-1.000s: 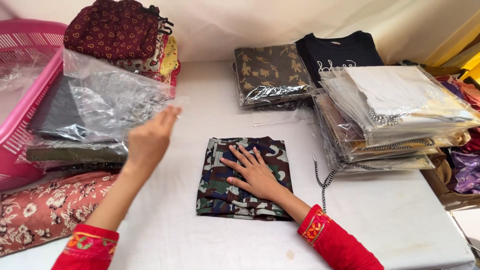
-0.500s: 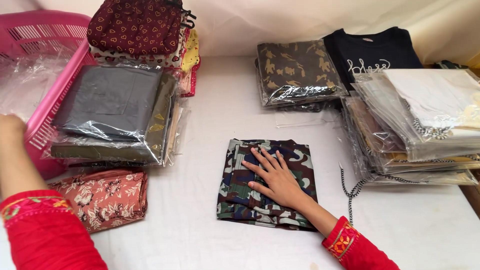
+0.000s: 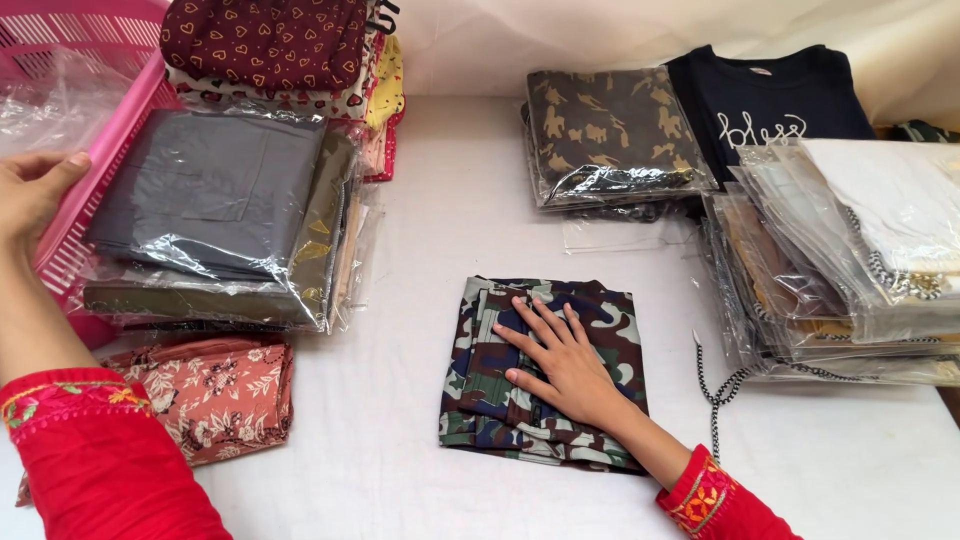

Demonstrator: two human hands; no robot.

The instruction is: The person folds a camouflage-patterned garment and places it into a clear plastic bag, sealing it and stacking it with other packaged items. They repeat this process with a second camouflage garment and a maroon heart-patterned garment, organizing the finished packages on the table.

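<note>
Clothes are laid out on a white table [image 3: 420,470]. A folded camouflage garment [image 3: 545,330] is seen in the lower middle of the frame, flat on the table. The right hand [image 3: 560,360] is laid flat on top of it, with the fingers [image 3: 530,315] spread open and pressed on the cloth, so nothing is gripped. The left hand [image 3: 30,195] is held at the left edge of the frame, at the side of a pink basket [image 3: 95,165]. Its fingers are loosely open, and it cannot be told if the basket is touched. Crinkly clear plastic [image 3: 55,95] is seen inside the basket. Just right of the basket, a grey garment in a clear bag [image 3: 210,195] is stacked on other bagged clothes. Below that stack, a pink flowered cloth [image 3: 215,395] is laid. A dark red cloth with small hearts [image 3: 265,40] is piled at the upper left. At the upper right, a brown camouflage pack [image 3: 610,130] and a dark shirt [image 3: 770,95] are placed side by side. A pile of bagged clothes [image 3: 850,260] is seen at the right edge. Red sleeves are worn on both arms.
</note>
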